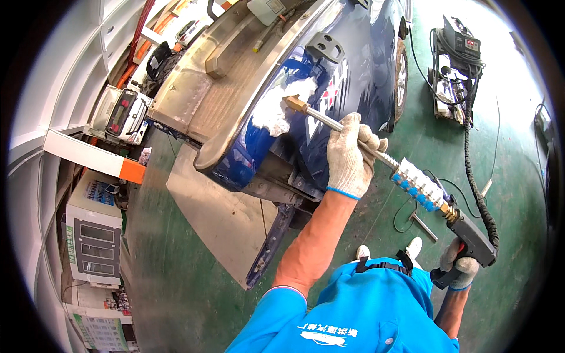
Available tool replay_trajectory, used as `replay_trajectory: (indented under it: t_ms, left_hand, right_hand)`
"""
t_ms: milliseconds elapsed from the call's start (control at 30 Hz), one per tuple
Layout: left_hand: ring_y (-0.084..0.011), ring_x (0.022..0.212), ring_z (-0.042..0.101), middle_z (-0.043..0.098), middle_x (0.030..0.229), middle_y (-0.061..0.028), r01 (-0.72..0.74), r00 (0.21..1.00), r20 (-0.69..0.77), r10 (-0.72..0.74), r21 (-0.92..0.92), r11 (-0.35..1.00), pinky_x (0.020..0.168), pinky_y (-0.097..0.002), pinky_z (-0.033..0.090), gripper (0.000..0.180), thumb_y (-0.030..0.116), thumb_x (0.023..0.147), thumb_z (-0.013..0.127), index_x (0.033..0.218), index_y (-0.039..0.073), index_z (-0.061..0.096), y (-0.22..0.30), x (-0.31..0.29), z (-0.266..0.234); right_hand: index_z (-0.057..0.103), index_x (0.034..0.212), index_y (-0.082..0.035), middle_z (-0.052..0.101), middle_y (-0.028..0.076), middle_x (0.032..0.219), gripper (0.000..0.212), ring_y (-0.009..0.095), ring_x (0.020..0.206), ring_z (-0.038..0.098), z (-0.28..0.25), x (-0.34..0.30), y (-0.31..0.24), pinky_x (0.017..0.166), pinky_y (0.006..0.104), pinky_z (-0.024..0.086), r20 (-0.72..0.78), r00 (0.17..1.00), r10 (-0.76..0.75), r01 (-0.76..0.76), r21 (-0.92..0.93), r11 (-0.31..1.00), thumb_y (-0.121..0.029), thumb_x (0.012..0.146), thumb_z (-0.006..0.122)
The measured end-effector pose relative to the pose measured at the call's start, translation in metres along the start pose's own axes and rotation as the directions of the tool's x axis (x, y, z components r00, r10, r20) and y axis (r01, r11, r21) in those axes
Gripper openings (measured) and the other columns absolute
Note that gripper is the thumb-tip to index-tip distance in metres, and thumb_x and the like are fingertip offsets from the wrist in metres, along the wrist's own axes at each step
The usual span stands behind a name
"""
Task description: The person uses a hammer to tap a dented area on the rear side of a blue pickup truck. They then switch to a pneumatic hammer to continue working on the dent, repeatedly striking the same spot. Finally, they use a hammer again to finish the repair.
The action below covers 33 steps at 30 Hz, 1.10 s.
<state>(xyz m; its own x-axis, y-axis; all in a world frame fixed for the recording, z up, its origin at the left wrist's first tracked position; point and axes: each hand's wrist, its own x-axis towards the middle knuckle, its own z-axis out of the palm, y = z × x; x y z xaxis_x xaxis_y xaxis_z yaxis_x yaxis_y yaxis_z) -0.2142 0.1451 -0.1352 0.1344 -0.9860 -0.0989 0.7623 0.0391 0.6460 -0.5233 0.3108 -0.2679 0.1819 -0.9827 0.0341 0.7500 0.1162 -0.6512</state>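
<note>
Both gloved hands hold a dent puller gun (475,240), a long tool slanting from lower right to upper left. My left hand (348,156) is closed around its metal rod (325,119). My right hand (462,267) grips the black pistol handle at the other end. Between them sits a ribbed silver and blue sleeve (416,185). The brass-coloured tip (296,105) lies at a whitish bare patch (272,115) on the side panel of a blue pickup (235,156); whether it touches, I cannot tell. Behind the gun, a thick braided cable (471,159) runs up to a machine.
A wheeled black welding machine (462,44) stands at far right. On the green floor lie thin cables and a metal T-shaped bar (424,227). The pickup's open bed (206,106) and lowered tailgate (220,217) are at left, beyond them a white-and-orange barrier (88,154).
</note>
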Motion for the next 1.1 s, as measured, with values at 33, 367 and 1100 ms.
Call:
replay_trajectory:
  t_ms: [33,367,1100]
  left_hand:
    - [-0.0197,0.068,0.064,0.062,0.077,-0.0045,-0.014,1.0,-0.004,0.014,0.031,0.999,0.073,-0.0429,0.06,0.018,0.024,0.107,0.055,0.11,0.006,0.059,-0.004,-0.004,0.005]
    - [-0.0206,0.076,0.067,0.067,0.079,-0.0044,0.124,0.981,0.161,-0.105,-0.112,0.986,0.089,-0.0446,0.056,0.02,0.028,0.102,0.063,0.11,0.01,0.062,-0.043,-0.007,0.011]
    - [-0.0068,0.044,0.028,0.03,0.057,0.0074,0.271,0.757,0.6,0.26,-0.65,0.71,0.04,-0.0229,0.029,0.043,0.048,0.1,0.064,0.078,0.013,0.051,0.049,0.087,-0.037]
  right_hand:
    - [0.057,0.125,0.012,0.068,0.016,0.084,0.072,0.022,0.049,0.062,-0.013,-0.002,0.001,0.044,0.0336,0.054,-0.002,1.0,-0.002,0.002,-0.037,0.999,-0.023,0.069,0.086]
    - [0.059,0.121,0.016,0.071,0.023,0.097,0.074,0.024,0.05,0.065,0.013,0.004,-0.019,0.043,0.0338,0.055,-0.129,0.991,-0.025,0.015,-0.08,0.997,-0.023,0.063,0.085]
    - [0.06,0.119,0.011,0.071,0.016,0.09,0.078,0.022,0.053,0.066,0.001,0.012,-0.028,0.044,0.0334,0.055,-0.018,0.998,-0.057,0.051,-0.243,0.969,-0.025,0.059,0.095]
